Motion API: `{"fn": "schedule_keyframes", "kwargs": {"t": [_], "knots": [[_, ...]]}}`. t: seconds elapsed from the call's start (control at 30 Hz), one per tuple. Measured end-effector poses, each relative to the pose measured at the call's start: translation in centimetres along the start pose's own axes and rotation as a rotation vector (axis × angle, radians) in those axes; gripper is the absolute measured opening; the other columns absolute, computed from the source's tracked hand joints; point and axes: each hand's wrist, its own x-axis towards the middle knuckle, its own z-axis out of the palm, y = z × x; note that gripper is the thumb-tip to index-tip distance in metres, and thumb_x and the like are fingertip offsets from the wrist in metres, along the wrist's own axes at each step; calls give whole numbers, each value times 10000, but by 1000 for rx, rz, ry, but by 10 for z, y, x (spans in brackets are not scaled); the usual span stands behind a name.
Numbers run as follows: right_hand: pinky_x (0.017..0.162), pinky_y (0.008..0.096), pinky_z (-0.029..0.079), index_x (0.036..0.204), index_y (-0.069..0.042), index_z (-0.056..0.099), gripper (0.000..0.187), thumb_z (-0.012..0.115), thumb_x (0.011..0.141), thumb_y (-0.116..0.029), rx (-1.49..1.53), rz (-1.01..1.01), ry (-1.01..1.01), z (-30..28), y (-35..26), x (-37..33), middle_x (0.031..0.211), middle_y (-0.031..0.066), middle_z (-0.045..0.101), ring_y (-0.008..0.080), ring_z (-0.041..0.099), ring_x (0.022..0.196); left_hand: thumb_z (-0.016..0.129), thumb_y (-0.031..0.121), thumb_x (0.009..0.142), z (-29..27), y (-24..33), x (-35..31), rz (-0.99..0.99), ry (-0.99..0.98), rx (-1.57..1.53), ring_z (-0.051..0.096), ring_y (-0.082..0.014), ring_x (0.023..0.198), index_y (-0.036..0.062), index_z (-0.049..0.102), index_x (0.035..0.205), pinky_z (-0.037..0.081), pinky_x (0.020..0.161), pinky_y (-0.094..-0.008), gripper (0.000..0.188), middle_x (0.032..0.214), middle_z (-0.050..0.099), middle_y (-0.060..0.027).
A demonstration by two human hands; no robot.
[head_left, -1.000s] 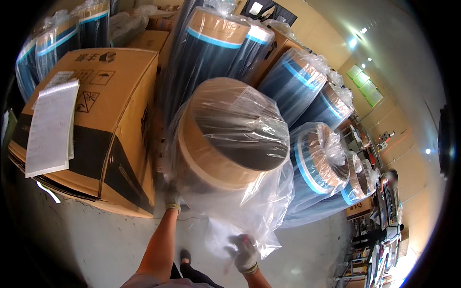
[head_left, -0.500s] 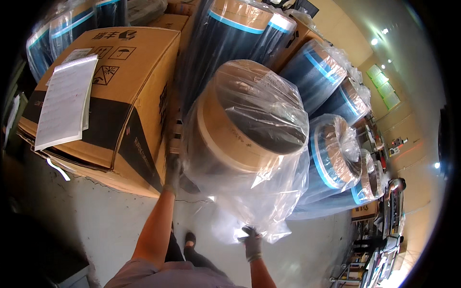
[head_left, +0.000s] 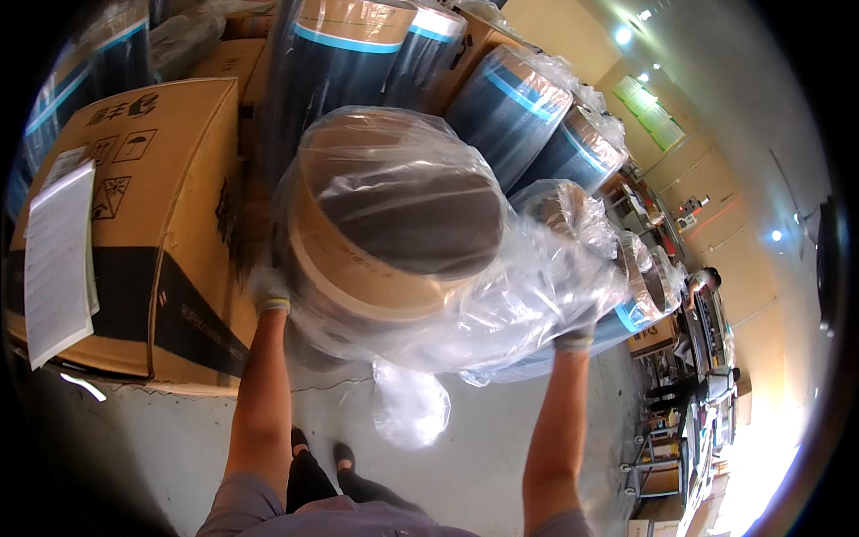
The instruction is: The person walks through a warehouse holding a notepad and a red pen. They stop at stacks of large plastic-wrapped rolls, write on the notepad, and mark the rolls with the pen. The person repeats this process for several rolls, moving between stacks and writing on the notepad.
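In front of me stands a large roll on a wide cardboard tube [head_left: 358, 273], tilted so its hollow top faces me. A loose clear plastic bag [head_left: 537, 291] covers it and spreads out to the right. My right hand [head_left: 577, 333], in a grey glove, grips the bag's edge at the right, its fingers partly hidden by the film. At the roll's left side is my gloved left hand [head_left: 270, 288], beside the bag and close to the carton. Motion smears its fingers, so their closure cannot be told. Part of the bag [head_left: 410, 403] hangs below the roll.
A big brown carton [head_left: 192, 206] stands at the left with paper sheets [head_left: 61, 259] on top. Several wrapped dark rolls [head_left: 344, 67] with blue tape stand behind and to the right. Another person [head_left: 705, 279] is by the benches at far right. Grey floor [head_left: 340, 412] lies below.
My right hand has moved up and to the right, drawing the plastic bag outward. My left hand has risen slightly along the roll's left side. The whole view has shifted.
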Motion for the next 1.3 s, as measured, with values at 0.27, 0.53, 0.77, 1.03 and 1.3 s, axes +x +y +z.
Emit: {"fn": "schedule_keyframes", "kwargs": {"t": [0.27, 0.53, 0.77, 1.03, 1.3], "knots": [[684, 288, 481, 1213, 35, 554, 303, 503, 952, -112, -1214, -285, -175, 194, -124, 90, 813, 60, 581, 148, 558, 744, 398, 351, 992, -157, -166, -71, -295, 230, 1292, 627, -251, 990, 9, 578, 1211, 503, 811, -371, 444, 1117, 660, -116], [610, 229, 434, 1123, 0, 610, 237, 474, 946, -81, -340, 303, 575, 140, 53, -148, 936, 40, 617, 94, 499, 648, 481, 479, 937, -159, -223, -63, -199, -239, 1223, 496, -265, 1255, -10, 441, 1371, 418, 986, -359, 655, 1365, 523, -135], [868, 378, 481, 1111, -40, 611, 300, 616, 816, -96, -974, 165, -383, 98, 252, -170, 1087, 163, 621, 309, 593, 1007, 505, 373, 922, -99, -130, 3, -6, 55, 1144, 541, -280, 1128, 9, 533, 1194, 442, 917, -374, 456, 1224, 571, -147], [655, 349, 490, 1031, -116, 607, 150, 528, 904, -107, -69, 754, 451, 81, 335, -214, 936, 29, 596, 175, 577, 825, 504, 218, 918, -59, -85, 0, 172, -50, 1396, 646, -301, 911, 32, 681, 929, 503, 788, -394, 256, 986, 678, -166], [468, 297, 416, 969, -124, 564, 99, 601, 878, -112, 70, 918, 598, 74, 371, -232, 723, -15, 498, 99, 450, 526, 494, 443, 949, -214, -230, -32, -51, -135, 1643, 627, -302, 934, 41, 651, 1103, 491, 820, -394, 458, 1030, 671, -119]]}}
